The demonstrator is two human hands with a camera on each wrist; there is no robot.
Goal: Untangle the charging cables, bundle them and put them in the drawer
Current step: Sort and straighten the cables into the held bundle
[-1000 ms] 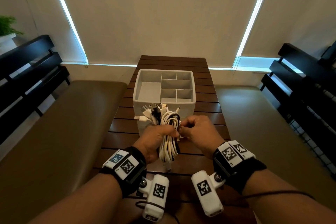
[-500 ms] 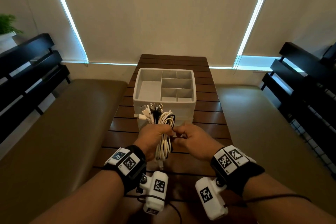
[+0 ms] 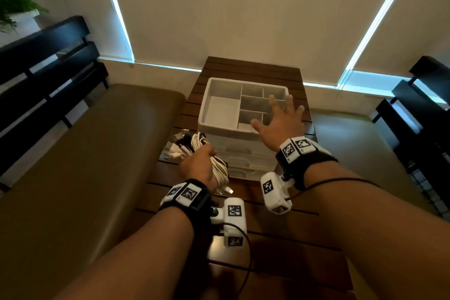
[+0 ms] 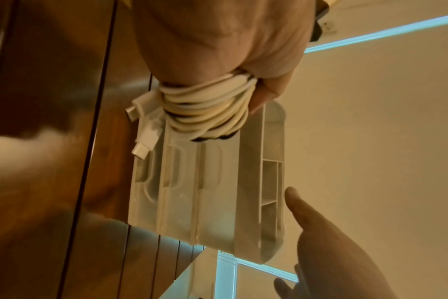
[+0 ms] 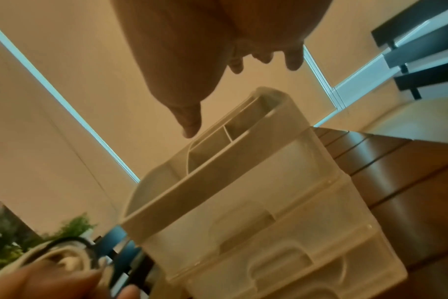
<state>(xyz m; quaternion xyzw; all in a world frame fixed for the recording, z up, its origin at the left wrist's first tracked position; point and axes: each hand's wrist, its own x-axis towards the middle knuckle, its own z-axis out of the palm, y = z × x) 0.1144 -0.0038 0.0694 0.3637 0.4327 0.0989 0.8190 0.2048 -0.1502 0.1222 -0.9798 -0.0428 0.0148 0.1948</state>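
Note:
My left hand (image 3: 199, 168) grips a bundle of white charging cables (image 3: 219, 170) with some black strands, held just left of the drawer unit's front. The plugs (image 3: 175, 151) stick out beyond the fist. In the left wrist view the cable coil (image 4: 207, 109) is wrapped in my fingers, two white connectors (image 4: 143, 137) hanging loose. The white plastic drawer unit (image 3: 243, 153) stands on the wooden table (image 3: 280, 238), with a divided tray on top and its drawers closed. My right hand (image 3: 280, 119) hovers open, fingers spread, over the tray's right front corner, holding nothing.
Brown padded benches (image 3: 73, 153) flank the narrow table on both sides. Black slatted backrests (image 3: 43, 61) stand behind them. A green plant (image 3: 17, 0) sits at the far left. Drawn blinds cover the windows behind the table.
My right hand has let go of the bundle and moved up and forward over the tray, fingers spread. My left hand has shifted left with the cables.

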